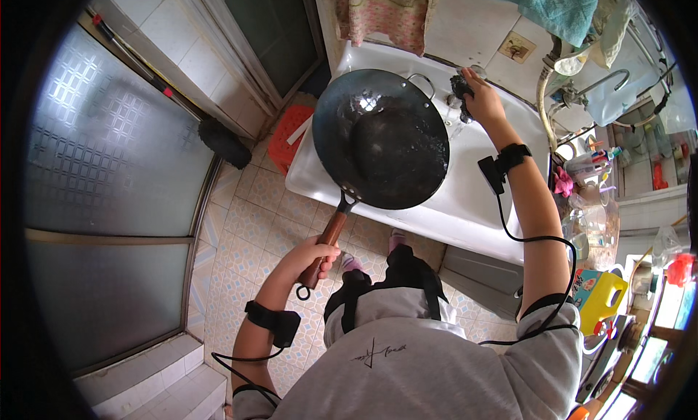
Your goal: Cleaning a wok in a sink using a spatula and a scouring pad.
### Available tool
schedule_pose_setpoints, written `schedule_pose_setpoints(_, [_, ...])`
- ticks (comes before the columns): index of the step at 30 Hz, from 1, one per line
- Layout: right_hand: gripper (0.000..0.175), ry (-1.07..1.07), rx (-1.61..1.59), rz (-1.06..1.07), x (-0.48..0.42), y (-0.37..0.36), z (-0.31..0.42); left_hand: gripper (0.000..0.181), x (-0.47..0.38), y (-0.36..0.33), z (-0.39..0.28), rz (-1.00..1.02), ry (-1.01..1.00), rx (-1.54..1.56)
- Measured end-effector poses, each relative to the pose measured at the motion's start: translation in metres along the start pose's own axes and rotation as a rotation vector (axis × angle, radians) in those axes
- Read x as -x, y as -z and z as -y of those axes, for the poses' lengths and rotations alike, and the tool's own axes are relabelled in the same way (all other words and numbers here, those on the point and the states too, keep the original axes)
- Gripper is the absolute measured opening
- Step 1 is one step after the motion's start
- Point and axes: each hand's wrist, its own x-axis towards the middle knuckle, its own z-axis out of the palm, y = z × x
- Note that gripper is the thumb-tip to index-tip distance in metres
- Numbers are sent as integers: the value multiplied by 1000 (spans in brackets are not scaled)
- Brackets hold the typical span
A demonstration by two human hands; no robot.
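Note:
A dark iron wok (381, 142) with a metal loop handle on its far side is held over the white ceramic sink (485, 185). My left hand (308, 256) is closed around its brown wooden handle (331, 229), which ends in a hanging ring. Whitish specks and wet shine show inside the wok. A black scrubbing pad (461, 87) is gripped in my right hand (484, 103), whose fingertips are at a clear tap knob (479, 71). Below that hand a metal tap (452, 100) points into the basin, with what looks like water under it.
A red plastic stool (289, 136) stands left of the sink. A black-headed brush (224, 143) leans by the frosted glass door (120, 147). Cups and toothbrushes (594, 163) crowd the right side, near a yellow jug (602, 305). Towels (561, 11) hang behind.

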Motion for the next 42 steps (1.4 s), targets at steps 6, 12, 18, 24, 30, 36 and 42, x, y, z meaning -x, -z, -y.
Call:
schedule_pose_setpoints(6, [61, -92, 135, 262, 17, -5, 32, 20, 14, -2, -15, -111, 8, -139])
schedule_pose_setpoints(12, [53, 167, 48, 243, 83, -61, 49, 24, 18, 0, -20, -100, 1, -118])
schedule_pose_setpoints(18, [29, -220, 210, 621, 102, -112, 26, 25, 14, 0, -12, -78, -3, -55])
schedule_pose_setpoints(24, [19, -123, 99, 581, 79, -177, 18, 23, -9, -7, 12, 28, 6, 72])
schedule_pose_setpoints(30, [27, -116, -111, 545, 46, -209, 62, 22, -30, -9, 33, 83, 10, 200])
schedule_pose_setpoints(36, [39, -87, -453, 566, 37, -211, 109, 16, -51, -14, 52, 140, 21, 305])
schedule_pose_setpoints(42, [31, -20, -748, 592, 49, -184, 167, 17, -54, -19, 55, 146, 22, 318])
